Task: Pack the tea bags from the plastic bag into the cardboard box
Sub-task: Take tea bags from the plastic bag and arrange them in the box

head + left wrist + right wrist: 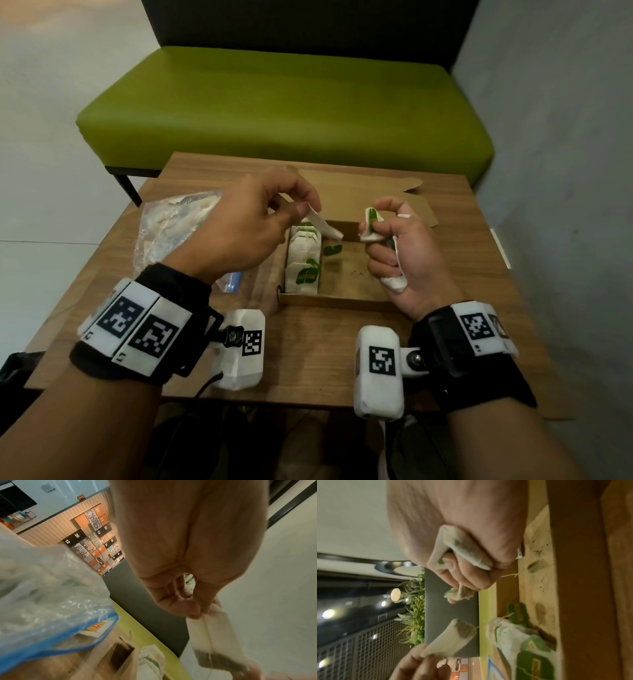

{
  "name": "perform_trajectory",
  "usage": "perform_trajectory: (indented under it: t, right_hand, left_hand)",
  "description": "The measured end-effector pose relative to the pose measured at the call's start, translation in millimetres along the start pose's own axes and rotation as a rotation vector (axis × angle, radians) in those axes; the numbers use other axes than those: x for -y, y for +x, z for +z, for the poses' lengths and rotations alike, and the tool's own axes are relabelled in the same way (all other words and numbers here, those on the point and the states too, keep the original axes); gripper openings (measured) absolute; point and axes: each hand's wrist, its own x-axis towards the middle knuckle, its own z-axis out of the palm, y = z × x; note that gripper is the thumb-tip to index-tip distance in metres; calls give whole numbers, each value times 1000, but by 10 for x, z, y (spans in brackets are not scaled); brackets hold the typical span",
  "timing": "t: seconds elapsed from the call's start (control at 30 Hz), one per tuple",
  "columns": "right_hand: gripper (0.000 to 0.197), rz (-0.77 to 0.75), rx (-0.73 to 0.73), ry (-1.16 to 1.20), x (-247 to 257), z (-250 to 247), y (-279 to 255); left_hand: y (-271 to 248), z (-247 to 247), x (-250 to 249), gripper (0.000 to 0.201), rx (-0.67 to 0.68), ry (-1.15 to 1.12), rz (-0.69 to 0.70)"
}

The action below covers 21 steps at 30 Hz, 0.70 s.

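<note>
An open brown cardboard box lies on the wooden table, with a row of white tea bags with green tags standing along its left side. My left hand hovers over the box's far left corner and pinches one white tea bag by its top edge between thumb and fingers; the bag hangs down. My right hand is over the box's right side, curled round a bunch of tea bags, with a green tag sticking up. The clear plastic bag lies left of the box.
The box's lid flap lies open toward the far edge of the table. A green bench stands beyond the table, a grey wall to the right. The plastic bag has a blue zip strip.
</note>
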Motion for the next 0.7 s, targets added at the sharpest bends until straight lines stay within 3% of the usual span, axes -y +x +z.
perform_trajectory:
  t: [0.17,0.27,0.37,0.47,0.57,0.7]
  right_hand:
    - [30,-48,90,-160,8,8,-59]
    - [39,-96,65,-369,14,36,-109]
    - [23,-132,122,-556,-7,79,-142]
    - [28,-95,239,-640,-79,115,-124]
    - [17,-141,233,-752,-146,131,-93]
    - [20,-198,188,-632,-141,141,-94]
  left_hand:
    - [-25,-5,-44,23,29,-17,-13]
    - [-59,-3,-115,17,27,-84,-11]
    - [-59,-4,-123,5,41,-125,17]
    - [-32,21,-60,23,52,-104,17]
    - [-22,57,-40,35,20,-179,-17]
    - [-9,98,-29,31,-73,-218,-47]
